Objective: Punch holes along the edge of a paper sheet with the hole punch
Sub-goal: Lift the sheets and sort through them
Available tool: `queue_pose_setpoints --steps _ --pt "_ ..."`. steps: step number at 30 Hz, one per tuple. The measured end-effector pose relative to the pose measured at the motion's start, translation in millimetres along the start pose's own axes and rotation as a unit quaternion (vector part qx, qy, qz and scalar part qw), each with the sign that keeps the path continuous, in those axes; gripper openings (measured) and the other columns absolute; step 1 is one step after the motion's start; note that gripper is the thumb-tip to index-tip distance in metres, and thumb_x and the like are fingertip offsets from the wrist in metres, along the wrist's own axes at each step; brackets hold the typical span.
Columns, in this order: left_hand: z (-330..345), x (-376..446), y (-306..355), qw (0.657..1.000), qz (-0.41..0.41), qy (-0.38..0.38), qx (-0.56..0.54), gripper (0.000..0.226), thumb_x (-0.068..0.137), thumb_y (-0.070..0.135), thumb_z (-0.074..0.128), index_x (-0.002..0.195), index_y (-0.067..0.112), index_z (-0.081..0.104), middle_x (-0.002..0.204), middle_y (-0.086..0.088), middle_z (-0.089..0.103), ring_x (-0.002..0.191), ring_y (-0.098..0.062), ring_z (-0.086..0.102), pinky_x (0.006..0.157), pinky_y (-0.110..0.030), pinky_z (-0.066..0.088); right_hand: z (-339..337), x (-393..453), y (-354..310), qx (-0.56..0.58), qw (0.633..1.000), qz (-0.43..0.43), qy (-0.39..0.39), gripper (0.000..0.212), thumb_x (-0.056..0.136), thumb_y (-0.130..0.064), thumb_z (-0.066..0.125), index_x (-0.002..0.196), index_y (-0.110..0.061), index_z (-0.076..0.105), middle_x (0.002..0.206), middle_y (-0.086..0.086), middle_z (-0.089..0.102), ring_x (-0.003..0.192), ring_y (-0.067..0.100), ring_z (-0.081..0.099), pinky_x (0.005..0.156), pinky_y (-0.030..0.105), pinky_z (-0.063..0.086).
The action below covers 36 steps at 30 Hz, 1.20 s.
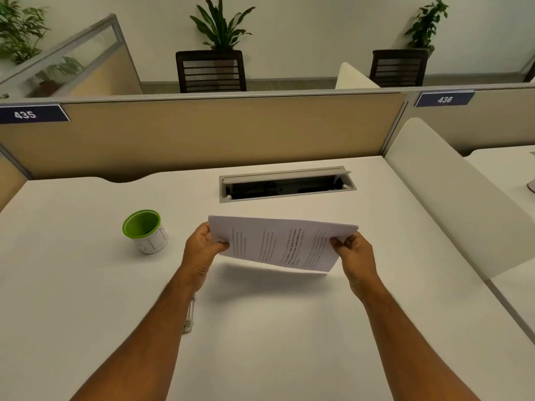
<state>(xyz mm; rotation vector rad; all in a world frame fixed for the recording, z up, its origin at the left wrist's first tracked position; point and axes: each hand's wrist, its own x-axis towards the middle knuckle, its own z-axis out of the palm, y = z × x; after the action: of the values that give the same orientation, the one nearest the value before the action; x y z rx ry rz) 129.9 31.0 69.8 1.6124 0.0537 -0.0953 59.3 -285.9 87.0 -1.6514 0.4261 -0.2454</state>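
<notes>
At frame centre, the left hand (202, 244) and right hand (354, 253) each pinch one end of the paper (280, 244), lifted above the tabletop (289, 328). Still preparation: next it needs the punch, perhaps that metal piece (189, 316) under the left forearm.

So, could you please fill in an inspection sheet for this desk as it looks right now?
Surface: white desk, with an open cable hatch near the back.
Job's things: printed paper sheets held above the desk, tilted; a metal object, perhaps the hole punch, lies mostly hidden under the left forearm.
Clutter: green-lined cup standing left of the paper.
Grips: left hand pinches the paper's left edge; right hand pinches its right edge.
Cables: nothing seen.
Surroundings: tan partition with labels 435 and 436, two dark chairs and potted plants behind.
</notes>
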Motion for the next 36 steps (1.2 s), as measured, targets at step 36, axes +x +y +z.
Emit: queue_pose_setpoints --steps 36 --pt "19.6 -22.3 -21.8 0.996 -0.047 0.048 0.061 0.027 0.093 0.014 0.065 0.102 0.039 0.06 0.102 0.014 0.069 0.093 -0.013 0.067 0.079 -0.032 0.059 -4.2 1.1 28.8 -0.022 0.998 0.062 -0.014 0.037 0.096 0.005 0.055 0.102 -0.031 0.062 0.108 -0.009 0.071 0.102 0.016 0.067 0.074 0.023 0.056"
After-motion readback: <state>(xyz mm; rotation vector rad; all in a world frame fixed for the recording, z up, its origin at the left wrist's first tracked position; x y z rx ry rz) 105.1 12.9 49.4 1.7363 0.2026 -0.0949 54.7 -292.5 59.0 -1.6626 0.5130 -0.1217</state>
